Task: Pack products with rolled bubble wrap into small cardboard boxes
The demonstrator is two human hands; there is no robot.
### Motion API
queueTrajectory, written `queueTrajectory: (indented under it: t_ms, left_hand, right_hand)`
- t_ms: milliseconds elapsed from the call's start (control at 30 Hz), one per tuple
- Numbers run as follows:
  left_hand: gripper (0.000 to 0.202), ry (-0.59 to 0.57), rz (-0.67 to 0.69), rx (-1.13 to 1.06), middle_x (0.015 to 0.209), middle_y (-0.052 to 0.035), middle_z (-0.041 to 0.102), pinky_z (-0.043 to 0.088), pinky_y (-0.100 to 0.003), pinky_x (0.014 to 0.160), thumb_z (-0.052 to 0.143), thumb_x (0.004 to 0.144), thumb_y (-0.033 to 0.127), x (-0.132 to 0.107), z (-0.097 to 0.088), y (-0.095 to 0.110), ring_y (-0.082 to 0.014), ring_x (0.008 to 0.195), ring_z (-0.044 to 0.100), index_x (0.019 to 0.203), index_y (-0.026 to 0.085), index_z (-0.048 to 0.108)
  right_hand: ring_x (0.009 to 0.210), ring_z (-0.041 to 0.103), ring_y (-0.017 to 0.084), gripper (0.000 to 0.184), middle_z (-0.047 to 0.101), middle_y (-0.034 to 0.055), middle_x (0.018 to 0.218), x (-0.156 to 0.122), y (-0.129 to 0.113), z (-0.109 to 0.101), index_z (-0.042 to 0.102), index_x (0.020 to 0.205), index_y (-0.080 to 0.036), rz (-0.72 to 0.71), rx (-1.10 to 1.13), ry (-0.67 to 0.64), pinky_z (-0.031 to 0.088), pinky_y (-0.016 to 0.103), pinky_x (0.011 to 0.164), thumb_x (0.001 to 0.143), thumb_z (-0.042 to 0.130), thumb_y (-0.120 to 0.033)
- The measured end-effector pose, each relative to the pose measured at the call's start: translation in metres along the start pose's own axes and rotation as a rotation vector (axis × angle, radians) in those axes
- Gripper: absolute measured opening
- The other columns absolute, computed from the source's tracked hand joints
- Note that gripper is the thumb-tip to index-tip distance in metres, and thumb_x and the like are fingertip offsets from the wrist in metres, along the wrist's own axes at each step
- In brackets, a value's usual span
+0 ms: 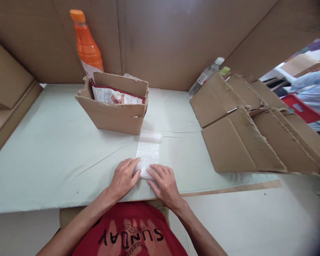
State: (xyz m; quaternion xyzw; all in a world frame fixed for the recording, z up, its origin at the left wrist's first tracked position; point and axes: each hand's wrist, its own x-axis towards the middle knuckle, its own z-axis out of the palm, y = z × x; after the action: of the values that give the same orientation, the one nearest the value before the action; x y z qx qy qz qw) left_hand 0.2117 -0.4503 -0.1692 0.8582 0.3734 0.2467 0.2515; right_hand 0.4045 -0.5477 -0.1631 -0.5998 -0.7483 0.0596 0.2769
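A strip of clear bubble wrap (148, 149) lies flat on the table in front of me, with a rolled part at its far end. At its near left corner, my left hand (124, 176) is closed, fingers on top and thumb at the side. My right hand (163, 180) grips the near right corner in the same manner. Between the hands the near edge looks slightly folded or thicker; whether anything lies inside it, I cannot tell. Just beyond the strip stands an open cardboard box (114, 115) with a printed packet (106, 94) in it.
An orange bottle (88, 46) stands behind the box. To the right, several cardboard boxes (229, 142) stand together, with a clear bottle (206, 78) behind them. Cardboard panels (160, 42) wall the pale green table cloth (56, 142). Another person's sleeve (314, 80) shows far right, beside a red tray (302, 107).
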Motion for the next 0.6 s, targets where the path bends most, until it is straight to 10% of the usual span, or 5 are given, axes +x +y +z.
queueTrajectory:
  t_ms: [133, 367, 600]
  left_hand:
    - [0.04, 0.021, 0.145, -0.034, 0.131, -0.016, 0.062, 0.048, -0.045, 0.098, 0.06, 0.089, 0.023, -0.008, -0.008, 0.001, -0.0295, 0.117, 0.059, 0.129, 0.017, 0.058]
    - [0.039, -0.024, 0.031, -0.14, 0.096, -0.0078, 0.072, 0.053, -0.037, 0.08, 0.055, 0.09, 0.015, -0.01, -0.007, -0.004, -0.0206, 0.082, 0.063, 0.129, 0.015, 0.059]
    - [0.037, 0.08, 0.081, -0.021, 0.126, -0.0166, 0.062, 0.05, -0.045, 0.097, 0.057, 0.091, 0.02, 0.0, -0.005, -0.001, -0.0287, 0.116, 0.059, 0.128, 0.014, 0.059]
  right_hand:
    - [0.095, 0.068, 0.024, 0.024, 0.075, 0.0091, 0.107, 0.007, 0.004, 0.003, 0.066, 0.12, -0.022, 0.085, 0.154, -0.043, 0.052, 0.041, 0.084, 0.099, 0.054, -0.022]
    - [0.108, 0.066, 0.025, 0.026, 0.071, 0.0111, 0.12, 0.01, 0.002, -0.013, 0.064, 0.122, -0.021, 0.077, 0.125, 0.058, 0.051, 0.042, 0.09, 0.097, 0.059, -0.026]
    - [0.104, 0.066, 0.027, 0.024, 0.073, 0.0114, 0.116, 0.017, 0.007, 0.005, 0.066, 0.119, -0.02, 0.013, 0.041, -0.009, 0.049, 0.044, 0.087, 0.097, 0.059, -0.023]
